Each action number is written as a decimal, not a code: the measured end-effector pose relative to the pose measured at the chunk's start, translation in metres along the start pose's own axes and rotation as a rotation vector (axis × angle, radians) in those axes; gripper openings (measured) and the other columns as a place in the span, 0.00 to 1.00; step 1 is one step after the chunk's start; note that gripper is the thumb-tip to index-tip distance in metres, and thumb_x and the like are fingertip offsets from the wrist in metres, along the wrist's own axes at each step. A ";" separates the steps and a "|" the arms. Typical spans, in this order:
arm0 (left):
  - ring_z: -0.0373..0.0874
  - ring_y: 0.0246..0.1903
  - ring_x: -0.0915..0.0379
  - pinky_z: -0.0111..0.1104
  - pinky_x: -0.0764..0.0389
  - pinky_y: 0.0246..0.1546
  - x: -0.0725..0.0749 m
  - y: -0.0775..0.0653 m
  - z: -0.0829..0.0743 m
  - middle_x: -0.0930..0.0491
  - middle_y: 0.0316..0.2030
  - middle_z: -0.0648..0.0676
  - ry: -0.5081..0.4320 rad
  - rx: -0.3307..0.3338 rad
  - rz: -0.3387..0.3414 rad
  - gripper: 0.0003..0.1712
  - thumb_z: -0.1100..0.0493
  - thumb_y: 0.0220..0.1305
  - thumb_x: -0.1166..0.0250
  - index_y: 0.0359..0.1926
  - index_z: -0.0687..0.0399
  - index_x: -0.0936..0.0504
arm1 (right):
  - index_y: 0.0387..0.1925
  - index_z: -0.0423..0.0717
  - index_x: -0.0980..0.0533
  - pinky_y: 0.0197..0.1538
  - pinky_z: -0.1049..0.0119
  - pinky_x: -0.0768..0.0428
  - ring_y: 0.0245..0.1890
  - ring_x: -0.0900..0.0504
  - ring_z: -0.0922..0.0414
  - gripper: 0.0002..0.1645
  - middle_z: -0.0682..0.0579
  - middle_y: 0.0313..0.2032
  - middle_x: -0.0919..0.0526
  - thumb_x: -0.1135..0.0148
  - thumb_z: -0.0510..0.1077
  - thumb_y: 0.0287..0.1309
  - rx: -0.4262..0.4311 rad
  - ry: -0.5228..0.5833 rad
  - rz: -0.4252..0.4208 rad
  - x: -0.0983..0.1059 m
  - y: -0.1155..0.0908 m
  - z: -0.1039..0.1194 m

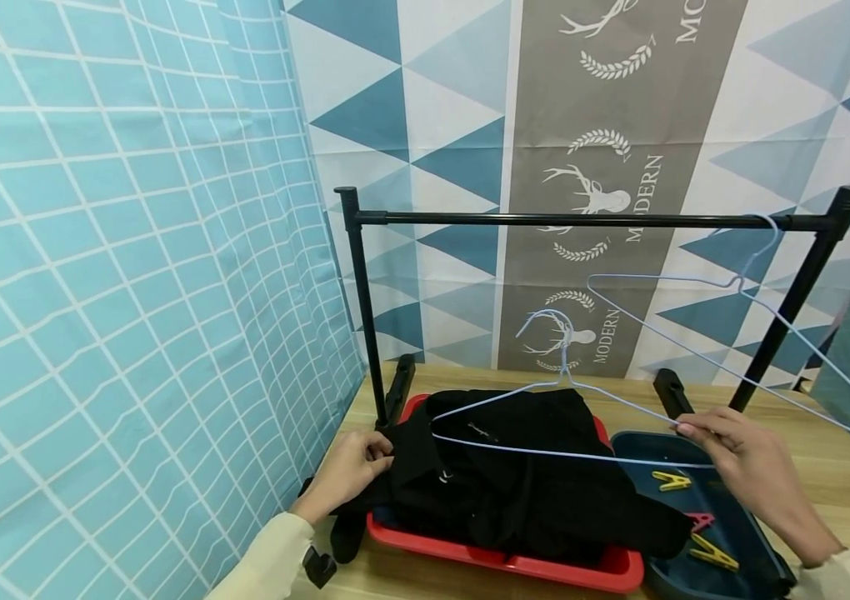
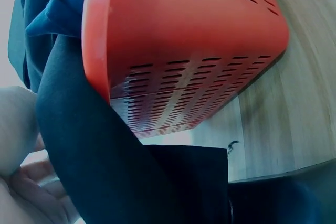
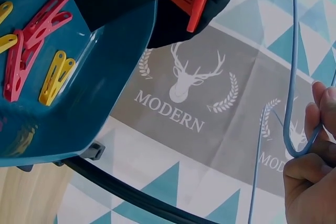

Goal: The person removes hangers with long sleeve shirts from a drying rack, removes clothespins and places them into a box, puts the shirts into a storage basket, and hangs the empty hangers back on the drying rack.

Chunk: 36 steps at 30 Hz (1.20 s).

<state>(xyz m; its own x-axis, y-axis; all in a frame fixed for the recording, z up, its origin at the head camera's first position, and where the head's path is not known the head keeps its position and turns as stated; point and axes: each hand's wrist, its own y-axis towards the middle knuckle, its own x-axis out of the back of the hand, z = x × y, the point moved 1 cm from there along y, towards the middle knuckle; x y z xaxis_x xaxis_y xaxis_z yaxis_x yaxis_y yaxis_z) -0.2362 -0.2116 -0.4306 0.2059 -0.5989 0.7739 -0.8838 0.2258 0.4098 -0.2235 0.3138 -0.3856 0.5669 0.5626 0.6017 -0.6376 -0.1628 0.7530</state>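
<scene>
A black garment [image 1: 537,492] lies heaped over a red basket [image 1: 500,562]. My left hand [image 1: 350,467] grips its left edge with curled fingers. In the left wrist view, a dark sleeve [image 2: 94,129] hangs over the basket's rim beside that hand, hiding part of the fingers. With my right hand [image 1: 751,475] I pinch the right end of a light blue hanger [image 3: 293,77]. The hanger is held hook up, its left end overlapping the garment near the left hand in the head view.
A black clothes rack [image 1: 590,220] spans the table, with another blue hanger [image 1: 758,302] hooked at its right end. Beside the basket sits a dark blue tray [image 1: 635,446] holding yellow clothespins [image 1: 713,552] and pink clothespins [image 3: 39,30]. Patterned cloth [image 1: 455,75] covers the wall behind.
</scene>
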 end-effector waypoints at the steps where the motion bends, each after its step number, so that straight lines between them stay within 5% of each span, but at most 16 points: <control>1: 0.31 0.25 0.28 0.29 0.24 0.28 0.000 0.000 0.001 0.21 0.25 0.41 0.008 0.016 -0.002 0.07 0.64 0.60 0.24 0.30 0.49 0.14 | 0.37 0.43 0.11 0.29 0.78 0.34 0.27 0.30 0.69 0.13 0.54 0.32 0.18 0.24 0.27 0.49 0.000 0.002 -0.003 0.001 0.000 0.000; 7: 0.32 0.22 0.30 0.30 0.26 0.27 0.005 -0.004 0.004 0.25 0.21 0.40 0.051 0.105 0.007 0.13 0.58 0.62 0.25 0.25 0.45 0.20 | 0.37 0.42 0.11 0.28 0.79 0.33 0.27 0.29 0.70 0.14 0.54 0.31 0.18 0.24 0.26 0.48 0.007 -0.006 -0.008 0.004 -0.001 -0.002; 14: 0.36 0.15 0.33 0.31 0.30 0.21 0.011 -0.006 0.006 0.27 0.14 0.42 0.043 0.190 0.108 0.19 0.51 0.67 0.28 0.19 0.47 0.20 | 0.38 0.41 0.12 0.31 0.83 0.31 0.30 0.27 0.73 0.15 0.50 0.33 0.16 0.25 0.25 0.49 -0.021 -0.006 -0.003 0.007 -0.002 -0.004; 22: 0.38 0.14 0.31 0.31 0.28 0.18 0.007 -0.005 0.006 0.28 0.13 0.45 -0.104 0.172 0.243 0.20 0.56 0.74 0.36 0.21 0.50 0.19 | 0.38 0.39 0.12 0.27 0.78 0.33 0.26 0.30 0.71 0.13 0.52 0.30 0.18 0.26 0.25 0.50 -0.036 -0.009 -0.002 0.011 -0.001 -0.004; 28: 0.40 0.14 0.29 0.32 0.26 0.18 0.005 -0.005 0.008 0.28 0.13 0.47 -0.109 0.181 0.252 0.20 0.57 0.74 0.36 0.21 0.51 0.19 | 0.39 0.39 0.12 0.23 0.72 0.40 0.22 0.36 0.67 0.10 0.55 0.27 0.23 0.27 0.28 0.55 -0.074 -0.015 0.004 0.016 -0.001 -0.006; 36: 0.39 0.14 0.29 0.32 0.25 0.18 0.006 -0.005 0.005 0.28 0.13 0.47 -0.128 0.197 0.255 0.20 0.57 0.75 0.36 0.21 0.51 0.19 | 0.41 0.39 0.12 0.24 0.72 0.37 0.25 0.33 0.70 0.07 0.44 0.33 0.15 0.29 0.32 0.61 -0.129 -0.034 -0.004 0.022 0.001 -0.011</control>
<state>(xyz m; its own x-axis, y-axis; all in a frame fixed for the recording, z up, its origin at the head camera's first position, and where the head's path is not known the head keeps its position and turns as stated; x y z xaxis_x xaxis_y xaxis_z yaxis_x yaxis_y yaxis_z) -0.2329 -0.2205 -0.4307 -0.0751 -0.6365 0.7676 -0.9668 0.2351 0.1003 -0.2171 0.3352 -0.3748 0.5855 0.5347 0.6093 -0.6961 -0.0537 0.7160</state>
